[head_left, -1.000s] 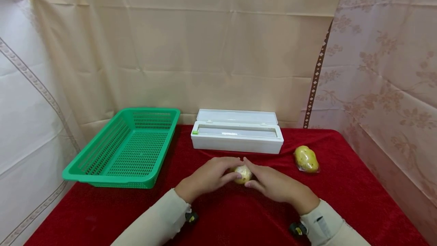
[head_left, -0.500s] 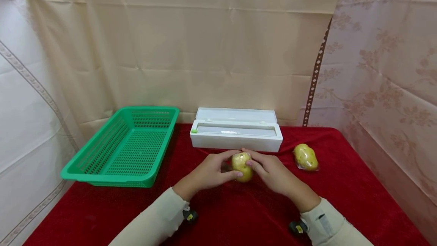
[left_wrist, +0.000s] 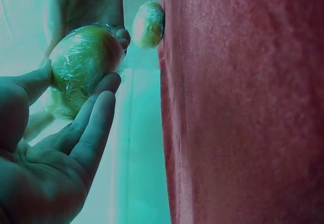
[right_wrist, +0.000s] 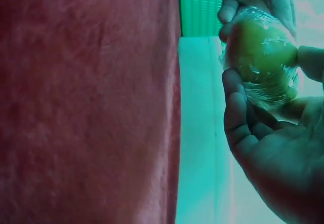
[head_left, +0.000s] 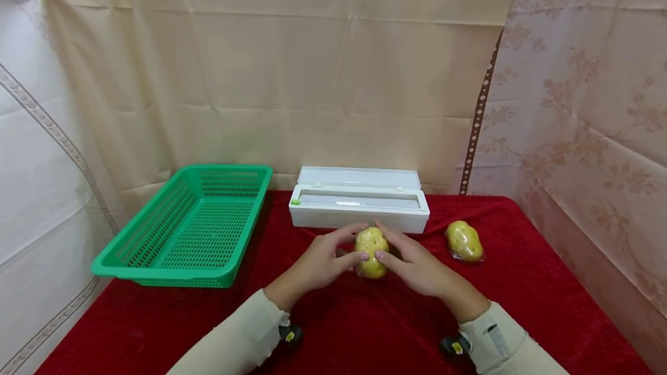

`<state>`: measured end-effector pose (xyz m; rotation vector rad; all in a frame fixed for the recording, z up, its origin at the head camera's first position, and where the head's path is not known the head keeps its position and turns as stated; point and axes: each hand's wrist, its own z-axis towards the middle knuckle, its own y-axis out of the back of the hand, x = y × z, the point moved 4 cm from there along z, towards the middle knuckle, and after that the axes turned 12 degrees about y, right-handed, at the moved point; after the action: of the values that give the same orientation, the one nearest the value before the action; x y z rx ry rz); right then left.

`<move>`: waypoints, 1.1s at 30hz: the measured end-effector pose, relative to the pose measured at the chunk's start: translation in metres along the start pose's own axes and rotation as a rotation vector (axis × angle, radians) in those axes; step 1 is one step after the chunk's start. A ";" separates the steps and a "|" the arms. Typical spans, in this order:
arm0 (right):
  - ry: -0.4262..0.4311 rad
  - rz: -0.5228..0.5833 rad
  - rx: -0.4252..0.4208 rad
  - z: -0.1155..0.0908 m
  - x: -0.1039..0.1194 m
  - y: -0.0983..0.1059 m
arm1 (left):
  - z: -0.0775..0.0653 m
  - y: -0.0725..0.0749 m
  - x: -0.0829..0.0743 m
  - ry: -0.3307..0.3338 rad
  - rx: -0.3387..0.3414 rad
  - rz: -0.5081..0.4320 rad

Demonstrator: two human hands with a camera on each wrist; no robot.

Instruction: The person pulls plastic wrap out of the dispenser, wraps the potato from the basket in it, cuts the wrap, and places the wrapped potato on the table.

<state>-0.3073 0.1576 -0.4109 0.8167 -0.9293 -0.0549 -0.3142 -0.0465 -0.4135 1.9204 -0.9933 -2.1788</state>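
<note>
A yellow potato (head_left: 372, 242) wrapped in clear cling film is held between both hands, in front of the white box. My left hand (head_left: 324, 260) grips its left side, thumb on the near face and fingers around the back. On the opposite side my right hand (head_left: 417, 268) holds it the same way, the two thumbs close together. In the left wrist view the film on the potato (left_wrist: 83, 64) looks wrinkled and shiny. The right wrist view shows the wrapped potato (right_wrist: 263, 57) raised above the red cloth, fingertips of both hands against it.
Behind the hands stands a white cling film dispenser (head_left: 359, 219) with its lid raised. A second film-wrapped potato (head_left: 464, 242) lies to the right. On the left is a green plastic basket (head_left: 156, 274). Red cloth (head_left: 333, 328) covers the table, with curtains behind and at the sides.
The potato has been turned up between the hands, so more of its near face shows. Both thumbs have shifted onto that face. Basket, dispenser and second potato stay put.
</note>
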 end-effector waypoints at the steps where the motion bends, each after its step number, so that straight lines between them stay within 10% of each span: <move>1: -0.018 0.019 0.005 0.000 -0.001 -0.001 | 0.000 0.000 0.001 0.010 -0.001 -0.004; 12: -0.207 0.241 0.027 0.001 -0.021 -0.018 | 0.007 -0.014 0.027 0.217 0.121 -0.118; 18: -0.249 0.254 0.026 0.002 -0.025 -0.022 | 0.008 -0.018 0.030 0.198 0.238 -0.064; 33: -0.245 0.165 0.064 0.000 -0.028 -0.023 | 0.008 -0.019 0.031 0.284 0.109 0.007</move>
<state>-0.3179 0.1517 -0.4449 0.8014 -1.2320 0.0187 -0.3218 -0.0423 -0.4493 2.1908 -1.0813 -1.8119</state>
